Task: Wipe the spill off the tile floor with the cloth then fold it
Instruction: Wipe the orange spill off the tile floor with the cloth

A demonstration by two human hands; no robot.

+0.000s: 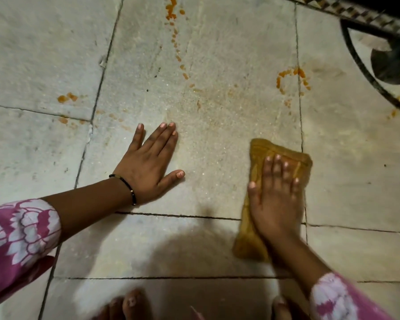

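On tile floor (217, 54): R hand (276, 204) flat pressing cloth (259, 153); L hand (148, 167) flat, fingers splayed.

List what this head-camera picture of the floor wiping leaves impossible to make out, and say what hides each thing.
- Underside of the cloth and the tile beneath it: covered by the cloth and the right hand.
- Floor under the left hand: hidden by the flat palm.
- Dark patterned object, top right: cut off by the edge.
- Toes: blurred, cut by the bottom edge.
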